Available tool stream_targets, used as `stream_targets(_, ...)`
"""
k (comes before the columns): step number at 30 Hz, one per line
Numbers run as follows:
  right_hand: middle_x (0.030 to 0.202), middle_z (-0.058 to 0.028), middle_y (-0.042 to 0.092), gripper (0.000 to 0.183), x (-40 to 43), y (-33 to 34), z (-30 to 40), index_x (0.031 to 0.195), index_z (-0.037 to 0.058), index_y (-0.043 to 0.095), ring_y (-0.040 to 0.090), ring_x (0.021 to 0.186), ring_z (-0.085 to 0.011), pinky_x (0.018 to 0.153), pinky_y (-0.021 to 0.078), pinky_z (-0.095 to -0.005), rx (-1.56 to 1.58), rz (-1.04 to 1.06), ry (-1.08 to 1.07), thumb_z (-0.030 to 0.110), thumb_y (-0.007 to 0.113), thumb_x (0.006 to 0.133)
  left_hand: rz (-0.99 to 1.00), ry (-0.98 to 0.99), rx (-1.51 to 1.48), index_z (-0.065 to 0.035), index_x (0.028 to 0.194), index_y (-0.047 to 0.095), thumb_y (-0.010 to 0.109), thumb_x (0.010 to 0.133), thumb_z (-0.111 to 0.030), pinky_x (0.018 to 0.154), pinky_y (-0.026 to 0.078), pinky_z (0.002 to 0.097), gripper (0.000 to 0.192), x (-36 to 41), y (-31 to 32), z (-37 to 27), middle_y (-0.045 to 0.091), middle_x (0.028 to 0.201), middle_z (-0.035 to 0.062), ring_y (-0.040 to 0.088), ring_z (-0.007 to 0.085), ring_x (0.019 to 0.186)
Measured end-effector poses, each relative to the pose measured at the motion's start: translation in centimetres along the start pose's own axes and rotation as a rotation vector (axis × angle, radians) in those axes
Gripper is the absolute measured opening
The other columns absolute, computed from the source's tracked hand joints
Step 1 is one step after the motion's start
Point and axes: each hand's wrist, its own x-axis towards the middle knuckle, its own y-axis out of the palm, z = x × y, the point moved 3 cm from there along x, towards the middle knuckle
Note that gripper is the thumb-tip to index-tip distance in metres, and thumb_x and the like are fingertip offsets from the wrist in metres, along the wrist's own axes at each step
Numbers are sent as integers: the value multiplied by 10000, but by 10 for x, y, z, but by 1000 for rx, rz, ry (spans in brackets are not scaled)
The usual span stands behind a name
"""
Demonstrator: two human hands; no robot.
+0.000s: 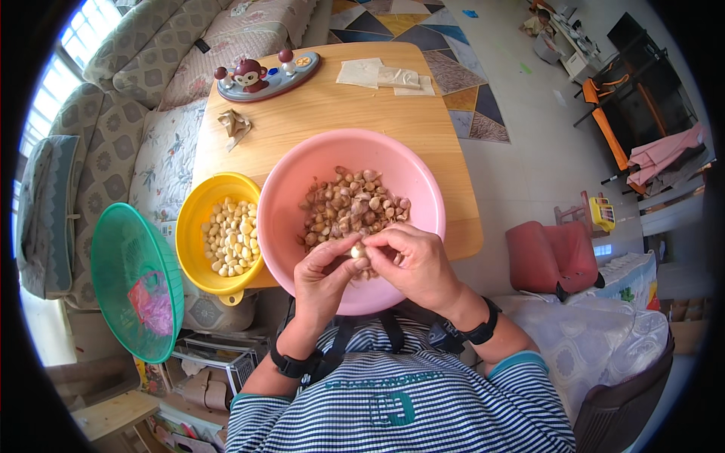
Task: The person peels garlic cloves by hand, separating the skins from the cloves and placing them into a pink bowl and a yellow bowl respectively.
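Note:
Over the near side of a pink plastic basin (396,158), my left hand (325,272) pinches a partly peeled garlic clove (357,251) between thumb and fingertips. My right hand (416,260) grips the same clove from the other side, at its brownish skin. Below and beyond the fingers, a heap of unpeeled garlic cloves (345,201) in purple-brown skins covers the basin's bottom. To the left stands a yellow plastic basket (190,226) with a hanging tab, touching or nearly touching the basin. Pale peeled garlic cloves (232,235) fill its bottom.
The wooden table (306,119) carries a monkey toy console (266,79), a crumpled paper (234,125) and flat tissues (385,76). A green plastic basket (107,272) with a pink-purple bag (153,303) stands far left. A red child's seat (549,255) is on the right; a person (537,22) is far off.

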Motion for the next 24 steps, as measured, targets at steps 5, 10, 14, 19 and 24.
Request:
stream_targets(5,825,-132,650,90,1,-1,-2,910,-1,649,664,731,-249,649,529,-327,-12,-21,15,34,653,827,14,-41,11,13,1196,618,690,843,0,740,511,205,361,-1,3,-2,664,993,42,626,88,853)
stream_targets(10,830,-126,648,108,3,-5,-2,913,-5,644,662,721,-244,650,531,-326,104,-38,85,35,662,814,-21,-185,-200,14,1219,601,686,850,-10,724,509,201,380,2,2,4,680,950,32,627,78,818)
stream_targets(14,824,-65,640,105,1,-5,-3,922,-1,661,624,711,-123,625,511,-250,64,-36,-1,35,672,823,15,-111,-142,16,1207,599,674,862,-13,730,507,202,355,1,6,0,673,954,27,625,76,815)
stream_targets(19,809,-68,628,101,3,-5,1,882,-6,628,610,669,-124,593,502,-253,-76,-30,-85,32,681,805,44,-44,-29,15,1200,583,652,878,-9,737,503,208,330,0,8,-1,659,999,33,617,76,823)
stream_targets(24,773,-138,643,114,1,1,-8,879,-6,571,662,675,-238,616,529,-341,32,-55,72,47,643,809,61,-164,-315,0,1192,533,639,887,-7,788,513,240,323,2,10,-2,644,1004,46,624,109,873)
